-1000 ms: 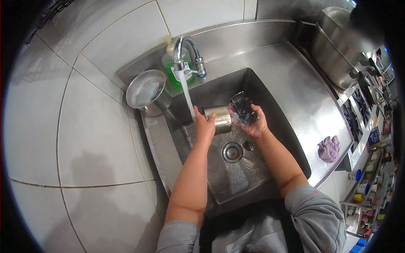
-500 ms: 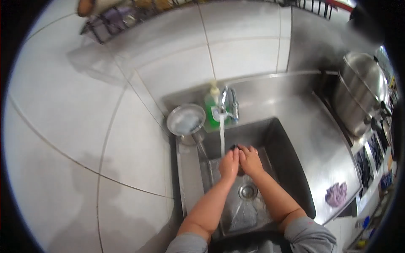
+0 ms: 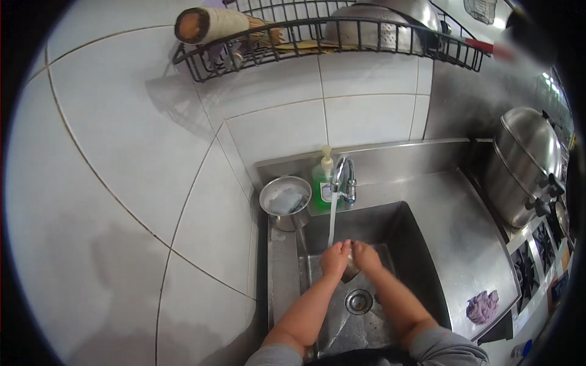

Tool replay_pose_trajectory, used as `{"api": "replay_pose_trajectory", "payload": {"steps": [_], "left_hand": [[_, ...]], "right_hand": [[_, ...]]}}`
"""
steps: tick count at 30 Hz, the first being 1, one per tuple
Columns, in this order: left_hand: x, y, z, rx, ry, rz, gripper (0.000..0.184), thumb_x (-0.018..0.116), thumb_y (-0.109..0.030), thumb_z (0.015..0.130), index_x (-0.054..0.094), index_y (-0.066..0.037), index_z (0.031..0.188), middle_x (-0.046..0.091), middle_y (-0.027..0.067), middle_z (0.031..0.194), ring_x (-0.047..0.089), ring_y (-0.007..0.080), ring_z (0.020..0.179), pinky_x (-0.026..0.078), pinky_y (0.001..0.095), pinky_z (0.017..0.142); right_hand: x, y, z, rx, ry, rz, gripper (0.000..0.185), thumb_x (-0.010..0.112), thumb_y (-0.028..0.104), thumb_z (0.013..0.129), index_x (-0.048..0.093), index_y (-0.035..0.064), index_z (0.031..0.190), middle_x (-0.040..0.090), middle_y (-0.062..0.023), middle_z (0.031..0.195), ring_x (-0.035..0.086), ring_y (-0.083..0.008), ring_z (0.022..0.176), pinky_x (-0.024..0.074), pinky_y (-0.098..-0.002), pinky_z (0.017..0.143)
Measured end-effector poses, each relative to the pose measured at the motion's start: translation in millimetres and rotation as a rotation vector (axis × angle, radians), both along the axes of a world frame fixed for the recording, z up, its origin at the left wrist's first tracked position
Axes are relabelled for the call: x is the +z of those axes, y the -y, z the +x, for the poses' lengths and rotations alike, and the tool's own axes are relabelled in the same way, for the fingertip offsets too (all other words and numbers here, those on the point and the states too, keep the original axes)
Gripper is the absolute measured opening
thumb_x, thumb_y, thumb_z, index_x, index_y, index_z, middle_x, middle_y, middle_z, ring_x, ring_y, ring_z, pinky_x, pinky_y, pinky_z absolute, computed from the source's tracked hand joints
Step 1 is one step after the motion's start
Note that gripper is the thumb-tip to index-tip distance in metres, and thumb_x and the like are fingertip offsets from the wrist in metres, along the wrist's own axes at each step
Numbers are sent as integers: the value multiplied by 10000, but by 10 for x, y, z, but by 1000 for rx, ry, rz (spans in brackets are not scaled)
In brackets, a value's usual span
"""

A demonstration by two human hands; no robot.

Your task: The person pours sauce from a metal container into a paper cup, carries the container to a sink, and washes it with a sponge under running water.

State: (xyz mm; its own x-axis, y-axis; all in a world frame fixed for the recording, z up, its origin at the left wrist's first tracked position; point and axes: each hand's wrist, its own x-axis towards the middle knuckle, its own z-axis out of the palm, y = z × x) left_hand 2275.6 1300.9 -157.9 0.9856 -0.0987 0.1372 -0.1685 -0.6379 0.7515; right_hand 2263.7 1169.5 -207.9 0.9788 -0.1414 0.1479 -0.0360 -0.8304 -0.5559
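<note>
Over the sink (image 3: 421,262), my left hand (image 3: 335,259) and my right hand (image 3: 367,257) are side by side, fingers curled inward. Both are closed around a small greyish-brown rounded object (image 3: 351,269). Its lower part shows between my palms, but its kind cannot be made out. Water streams from the chrome faucet (image 3: 339,174) and comes down just beyond my left hand. Below the hands lies the round drain (image 3: 359,301) in the wet sink bottom.
Green soap in a pump bottle (image 3: 321,181) stands behind the faucet. A metal bowl (image 3: 285,207) rests at the sink's left corner. A purple cloth (image 3: 483,306) lies on the right counter, near a large steel pot (image 3: 524,165). A black wire rack (image 3: 293,46) hangs above.
My view has tilted upward, bringing more of the rack into sight. My fingers have curled from a flatter pose, and more of the held object shows between the hands.
</note>
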Motion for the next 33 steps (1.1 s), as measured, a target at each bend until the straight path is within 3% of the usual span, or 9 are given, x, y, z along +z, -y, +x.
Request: {"api": "replay_pose_trajectory", "payload": {"steps": [3, 7, 9, 12, 17, 19, 23, 29, 33], "left_hand": [[-111, -36, 39, 68, 36, -86, 479, 465, -492, 904, 590, -57, 749, 604, 194, 735, 581, 410, 737, 426, 480, 618], [27, 33, -111, -94, 21, 60, 508, 420, -524, 908, 613, -74, 772, 637, 169, 775, 607, 391, 749, 450, 483, 644], [37, 14, -50, -81, -3, 68, 505, 423, -523, 907, 611, -76, 766, 636, 164, 763, 609, 385, 739, 449, 481, 639], [13, -68, 43, -4, -67, -107, 495, 435, -540, 894, 628, -94, 802, 642, 168, 779, 616, 383, 772, 459, 473, 652], [-67, 58, -128, -129, 84, 3, 484, 482, -500, 894, 598, -54, 744, 612, 193, 732, 589, 405, 710, 433, 472, 608], [-15, 45, -58, -63, 90, -27, 500, 479, -504, 898, 598, -45, 739, 603, 197, 702, 581, 411, 683, 427, 480, 599], [-38, -86, 105, -9, 83, -242, 536, 443, -519, 907, 647, -38, 785, 634, 203, 789, 612, 389, 768, 459, 453, 670], [221, -104, 6, -19, 54, -113, 468, 530, -436, 894, 612, 1, 747, 597, 224, 739, 582, 406, 713, 439, 441, 630], [46, -54, 83, 28, 107, -257, 462, 552, -434, 884, 605, 1, 737, 592, 210, 705, 584, 380, 670, 442, 418, 619]], "right_hand": [[523, -418, -456, -87, 387, -211, 324, 423, 269, 912, 611, 95, 1111, 600, -189, 1137, 601, -384, 959, 477, -460, 841], [-4, 153, 113, -111, -112, 384, 444, 319, 330, 940, 598, 18, 1088, 571, -241, 1154, 560, -390, 1036, 434, -452, 908], [326, 35, 14, -97, -266, 248, 451, 317, 333, 943, 593, 30, 1130, 570, -234, 1172, 569, -382, 1033, 434, -446, 919], [671, -451, -521, -109, 260, -183, 389, 383, 292, 924, 584, 57, 1161, 595, -203, 1137, 590, -383, 991, 471, -456, 856], [-195, 399, 172, 215, -9, -162, 322, 434, 192, 889, 573, -41, 1064, 621, -249, 988, 611, -422, 859, 496, -469, 745], [267, 129, 8, -94, -191, 247, 389, 409, 271, 917, 569, 10, 1156, 607, -248, 1081, 582, -395, 996, 444, -447, 887], [735, -527, -545, -50, 302, -214, 420, 461, 231, 909, 489, 79, 1299, 492, -135, 1340, 508, -361, 1139, 389, -460, 960], [337, -20, 186, -77, -93, 335, 339, 438, 247, 923, 585, 54, 1161, 605, -198, 1132, 559, -373, 1062, 419, -432, 929], [775, -527, -551, -106, 404, -286, 403, 377, 302, 944, 566, 44, 1189, 585, -235, 1144, 546, -366, 1089, 415, -428, 935]]}}
